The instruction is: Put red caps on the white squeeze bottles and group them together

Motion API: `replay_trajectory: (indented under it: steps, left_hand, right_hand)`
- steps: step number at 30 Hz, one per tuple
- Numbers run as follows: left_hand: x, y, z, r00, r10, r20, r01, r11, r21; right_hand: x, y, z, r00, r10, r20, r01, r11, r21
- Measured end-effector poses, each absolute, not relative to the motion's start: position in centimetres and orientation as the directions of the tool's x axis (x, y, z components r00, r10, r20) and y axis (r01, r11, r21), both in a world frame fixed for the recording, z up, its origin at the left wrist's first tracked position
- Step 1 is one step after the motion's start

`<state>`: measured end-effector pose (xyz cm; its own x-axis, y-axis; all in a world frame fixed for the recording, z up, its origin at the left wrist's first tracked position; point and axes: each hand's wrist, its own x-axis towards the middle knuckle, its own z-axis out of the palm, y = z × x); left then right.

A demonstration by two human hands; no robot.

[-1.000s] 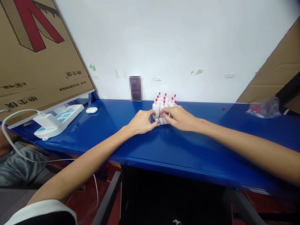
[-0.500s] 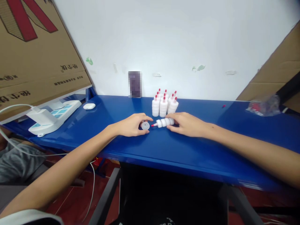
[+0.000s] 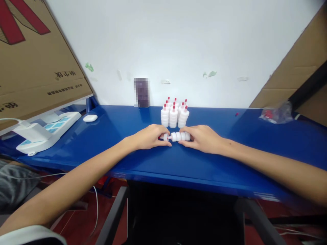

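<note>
My right hand is closed around a white ribbed squeeze bottle, which lies level on its side with the nozzle pointing left. My left hand pinches a small round white ring-like piece between thumb and fingers. The bottle's thin nozzle passes through this piece, and a bit of the red tip shows on its far side by my left fingers. A gap remains between the ring and the bottle's shoulder. Just behind my hands stand several upright white squeeze bottles with red tips, close together.
A power strip with a charger and a white earphone case lie on the blue table at left. A pixelated dark phone-like slab leans on the wall. At right are a small red cap and a plastic bag.
My hands have come together. The left hand's round piece has turned and now sits around the bottle's nozzle, where before it was apart from the red tip. The view has shifted slightly.
</note>
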<state>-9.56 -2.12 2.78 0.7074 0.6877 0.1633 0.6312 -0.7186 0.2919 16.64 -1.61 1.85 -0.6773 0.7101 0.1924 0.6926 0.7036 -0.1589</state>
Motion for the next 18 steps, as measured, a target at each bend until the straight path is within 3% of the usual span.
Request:
replay_trajectory:
  steps: [4, 7, 11, 15, 18]
  left_hand:
    - [-7.8, -0.9, 3.0, 0.727, 0.66, 0.19, 0.631, -0.751, 0.193]
    - [-6.6, -0.2, 3.8, 0.732, 0.625, 0.271, 0.581, -0.78, 0.231]
    - [-4.8, -0.1, 4.9, 0.697, 0.591, 0.407, 0.478, -0.805, 0.351]
    - [-1.8, -1.1, 4.2, 0.49, 0.6, 0.632, 0.235, -0.789, 0.567]
    - [0.0, -2.0, 2.4, 0.357, 0.697, 0.622, 0.109, -0.693, 0.713]
  right_hand:
    - [17.9, -1.6, 1.5, -0.605, 0.764, 0.222, 0.747, 0.642, -0.172]
    - [18.8, -1.3, 1.3, -0.589, 0.772, 0.24, 0.716, 0.636, -0.289]
    - [19.1, -1.5, 1.3, -0.604, 0.746, 0.283, 0.592, 0.656, -0.467]
    - [18.4, -2.2, 1.3, -0.583, 0.746, 0.323, 0.473, 0.635, -0.611]
    - [17.9, -2.7, 1.0, -0.593, 0.749, 0.295, 0.443, 0.61, -0.658]
